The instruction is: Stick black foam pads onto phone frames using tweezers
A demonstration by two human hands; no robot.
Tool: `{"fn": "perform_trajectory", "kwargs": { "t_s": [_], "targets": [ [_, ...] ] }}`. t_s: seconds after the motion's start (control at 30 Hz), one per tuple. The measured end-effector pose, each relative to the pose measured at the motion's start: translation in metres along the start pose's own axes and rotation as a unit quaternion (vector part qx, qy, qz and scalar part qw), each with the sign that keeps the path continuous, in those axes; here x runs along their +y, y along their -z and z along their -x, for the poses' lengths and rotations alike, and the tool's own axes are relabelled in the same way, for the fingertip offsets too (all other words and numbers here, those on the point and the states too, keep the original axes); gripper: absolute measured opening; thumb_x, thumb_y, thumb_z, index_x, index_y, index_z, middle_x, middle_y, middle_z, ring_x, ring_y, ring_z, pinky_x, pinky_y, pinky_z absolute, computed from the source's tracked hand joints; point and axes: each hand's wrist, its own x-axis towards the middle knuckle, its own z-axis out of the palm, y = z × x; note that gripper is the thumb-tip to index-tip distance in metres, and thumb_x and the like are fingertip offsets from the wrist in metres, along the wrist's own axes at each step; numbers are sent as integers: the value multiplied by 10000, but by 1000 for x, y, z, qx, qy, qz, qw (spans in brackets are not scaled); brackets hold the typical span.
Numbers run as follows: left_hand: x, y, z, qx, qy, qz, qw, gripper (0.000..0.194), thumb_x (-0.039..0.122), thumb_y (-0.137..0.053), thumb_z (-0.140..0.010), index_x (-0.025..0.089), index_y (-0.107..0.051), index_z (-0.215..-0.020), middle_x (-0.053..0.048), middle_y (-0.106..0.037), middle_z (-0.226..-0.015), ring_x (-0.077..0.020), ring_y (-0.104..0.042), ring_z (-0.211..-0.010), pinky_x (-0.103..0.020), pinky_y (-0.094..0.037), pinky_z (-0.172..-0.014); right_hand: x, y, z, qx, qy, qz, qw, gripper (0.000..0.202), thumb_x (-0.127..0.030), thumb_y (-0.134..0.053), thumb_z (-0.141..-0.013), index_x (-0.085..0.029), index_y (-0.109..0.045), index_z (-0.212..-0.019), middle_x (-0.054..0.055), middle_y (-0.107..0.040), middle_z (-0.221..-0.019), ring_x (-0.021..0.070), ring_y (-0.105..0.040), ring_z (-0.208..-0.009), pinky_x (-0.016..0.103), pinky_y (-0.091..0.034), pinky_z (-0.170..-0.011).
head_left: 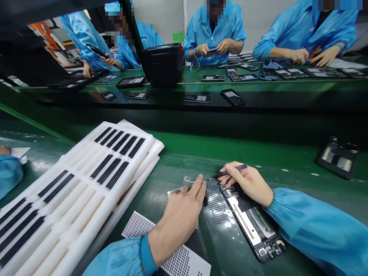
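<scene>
An opened phone body [253, 226] lies on the green bench in front of me, its inner parts facing up. My right hand [248, 183] rests on its top end and pinches a thin dark tweezer-like tool [232, 170] that points left. My left hand [181, 216] lies flat beside the phone, fingertips pressing a clear film with a dotted sheet [214, 199] against the phone's left edge. Both my sleeves are blue.
Stacked white foam trays [86, 184] holding several black strips fill the left. A white dotted sheet [172, 260] lies under my left forearm. Another phone part [337, 157] sits far right. Across a green conveyor [258, 99] carrying phones, several people in blue coats work.
</scene>
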Motion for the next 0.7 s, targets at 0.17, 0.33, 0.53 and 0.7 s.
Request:
{"fn": "perform_trajectory", "kwargs": {
  "t_s": [0.17,0.33,0.53,0.7],
  "targets": [
    [-2,2,3,70,132,477,866,331,311,-477,-992,235,-480,-1314,-65,-686,-1198,-191,-674,-929,-332,-572,-759,-9,2,7,23,23,-51,998,441,-580,-645,-906,-149,-731,-868,102,-772,-783,202,-762,-671,271,-651,-644],
    [0,12,4,-44,124,838,530,143,258,-530,-932,171,-529,-1046,-50,-662,-909,-82,-497,-504,-214,-358,-426,-35,-2,35,18,56,-28,998,463,-528,-577,-965,-169,-797,-774,122,-762,-1025,221,-775,-821,289,-656,-792],
    [1,20,14,-96,83,862,490,183,267,-508,-953,113,-605,-967,-9,-567,-613,-82,-456,-450,-237,-337,-485,-56,-17,64,50,-17,-108,993,341,-520,-628,-939,-197,-735,-958,84,-773,-1018,263,-775,-883,365,-655,-842],
    [2,24,16,-108,55,865,487,217,298,-523,-949,116,-638,-979,-11,-562,-633,-75,-426,-451,-239,-318,-482,-54,-17,64,34,23,-66,997,327,-514,-604,-951,-218,-742,-962,93,-770,-1022,279,-771,-910,357,-667,-808]
  ]
}}
